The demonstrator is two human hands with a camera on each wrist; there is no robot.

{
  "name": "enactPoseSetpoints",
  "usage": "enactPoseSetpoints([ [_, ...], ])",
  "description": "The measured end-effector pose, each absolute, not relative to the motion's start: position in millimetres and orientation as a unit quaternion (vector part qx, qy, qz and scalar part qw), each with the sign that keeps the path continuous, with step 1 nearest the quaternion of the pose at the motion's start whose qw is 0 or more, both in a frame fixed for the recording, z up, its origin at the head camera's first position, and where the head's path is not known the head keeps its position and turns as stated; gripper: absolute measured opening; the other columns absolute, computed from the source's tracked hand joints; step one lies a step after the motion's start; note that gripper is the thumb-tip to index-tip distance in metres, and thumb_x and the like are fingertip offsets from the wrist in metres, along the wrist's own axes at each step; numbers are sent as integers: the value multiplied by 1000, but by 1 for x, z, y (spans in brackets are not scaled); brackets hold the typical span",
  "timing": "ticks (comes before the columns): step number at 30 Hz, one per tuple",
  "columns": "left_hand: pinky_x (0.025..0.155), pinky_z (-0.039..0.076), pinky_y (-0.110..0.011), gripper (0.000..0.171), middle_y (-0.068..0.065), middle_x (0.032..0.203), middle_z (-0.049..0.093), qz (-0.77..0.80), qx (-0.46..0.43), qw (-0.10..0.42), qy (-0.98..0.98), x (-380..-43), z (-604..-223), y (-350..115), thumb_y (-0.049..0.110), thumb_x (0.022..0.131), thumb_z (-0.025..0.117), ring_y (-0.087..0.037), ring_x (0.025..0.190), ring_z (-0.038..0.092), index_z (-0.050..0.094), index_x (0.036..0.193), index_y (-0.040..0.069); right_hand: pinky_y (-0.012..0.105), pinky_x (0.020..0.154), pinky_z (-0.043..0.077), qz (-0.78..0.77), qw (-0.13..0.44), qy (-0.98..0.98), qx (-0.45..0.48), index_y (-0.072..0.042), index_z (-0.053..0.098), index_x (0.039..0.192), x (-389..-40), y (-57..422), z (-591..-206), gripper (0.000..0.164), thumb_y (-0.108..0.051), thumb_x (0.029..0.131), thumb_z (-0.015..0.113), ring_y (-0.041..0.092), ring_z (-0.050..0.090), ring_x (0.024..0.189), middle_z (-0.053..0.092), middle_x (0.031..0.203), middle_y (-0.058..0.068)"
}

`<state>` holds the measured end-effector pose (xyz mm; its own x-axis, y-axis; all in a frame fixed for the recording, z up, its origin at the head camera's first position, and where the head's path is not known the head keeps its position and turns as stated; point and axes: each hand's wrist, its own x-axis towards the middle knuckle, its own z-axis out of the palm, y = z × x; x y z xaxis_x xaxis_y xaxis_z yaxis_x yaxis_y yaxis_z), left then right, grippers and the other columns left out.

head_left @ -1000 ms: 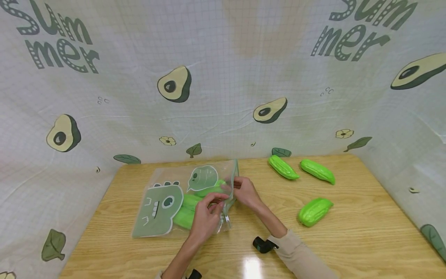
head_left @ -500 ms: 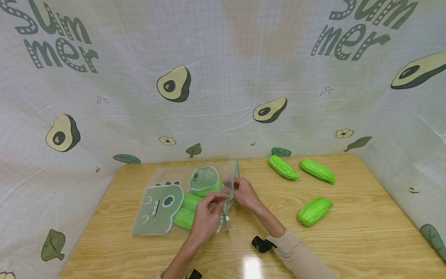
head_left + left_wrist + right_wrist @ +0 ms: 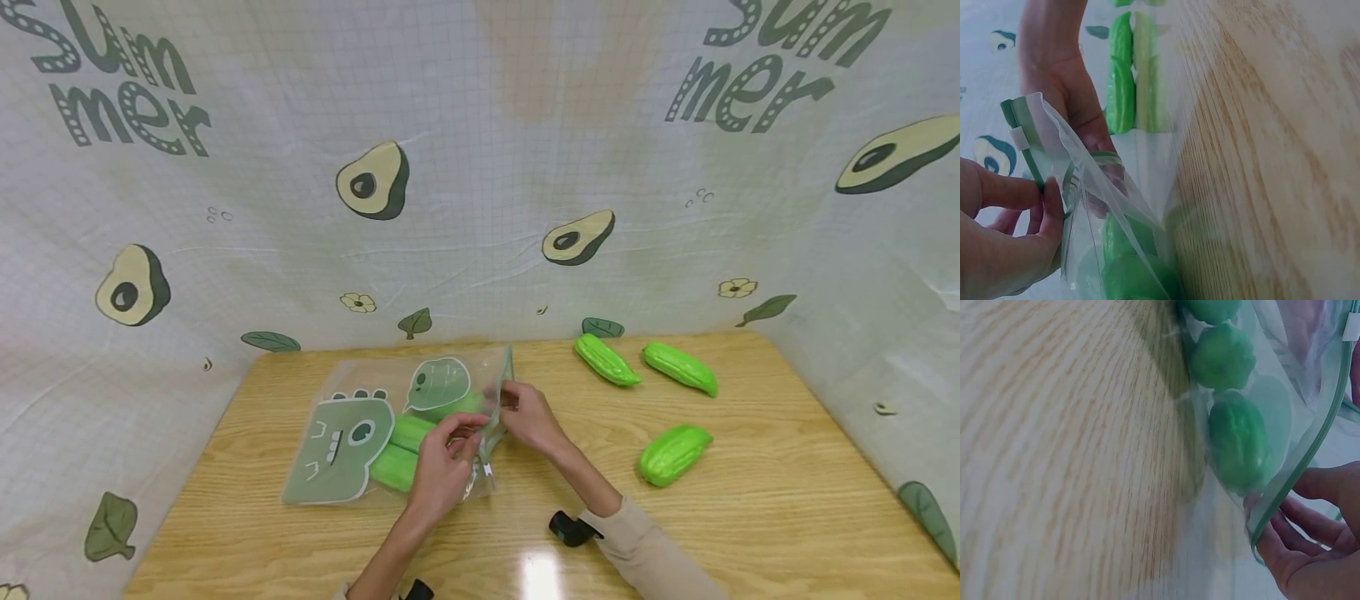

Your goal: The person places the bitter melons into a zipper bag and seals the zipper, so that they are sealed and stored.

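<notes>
A clear zip bag (image 3: 352,367) with a green dinosaur print lies on the table, its mouth facing right. Several ribbed green gourds (image 3: 393,468) show through the plastic. My left hand (image 3: 442,467) pinches the near side of the bag's green zip edge between thumb and finger, close to the white slider (image 3: 1019,138). The fingers of my right hand (image 3: 528,417) reach inside the mouth from the right. In the right wrist view, a fingertip shows through the plastic right at the end of the nearest bagged gourd (image 3: 1240,447).
Outside the bag, a plump gourd (image 3: 675,455) lies on the wooden table (image 3: 787,500) to the right. Behind it are two slimmer gourds, one on the left (image 3: 606,360) and one on the right (image 3: 681,368). An avocado-print cloth (image 3: 480,250) hangs behind the table.
The gourd near the bag's mouth has slid a little left, deeper into the bag. My left hand keeps its pinch on the edge, and my right hand has barely moved.
</notes>
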<state>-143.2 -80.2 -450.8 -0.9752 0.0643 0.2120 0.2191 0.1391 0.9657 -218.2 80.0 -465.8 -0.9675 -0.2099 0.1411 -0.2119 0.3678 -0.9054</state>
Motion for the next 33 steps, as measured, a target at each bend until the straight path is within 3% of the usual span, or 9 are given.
enactPoseSetpoints([
  [8,90,58,-29,24,-16,113,68,-646,-93,60,-755,-143,-451,-81,-13,94,60,-30,106,64,71,112,-3,48,95,56,535,2,-831,154,4,71,114,-213,90,-466,19,-1,97,64,34,70,105,73,112,20],
  [27,89,57,-28,23,-16,112,69,-656,-88,54,-748,-144,-453,-79,-12,94,62,-31,104,65,71,113,-4,43,92,58,527,48,-835,152,-2,73,110,-202,105,-462,15,-4,95,72,24,70,98,74,103,8],
  [33,90,57,-28,23,-18,113,69,-661,-87,52,-744,-144,-453,-78,-12,94,62,-32,104,64,70,114,-5,46,94,57,527,64,-834,150,0,72,110,-198,114,-458,16,-4,95,72,25,69,101,74,105,11],
])
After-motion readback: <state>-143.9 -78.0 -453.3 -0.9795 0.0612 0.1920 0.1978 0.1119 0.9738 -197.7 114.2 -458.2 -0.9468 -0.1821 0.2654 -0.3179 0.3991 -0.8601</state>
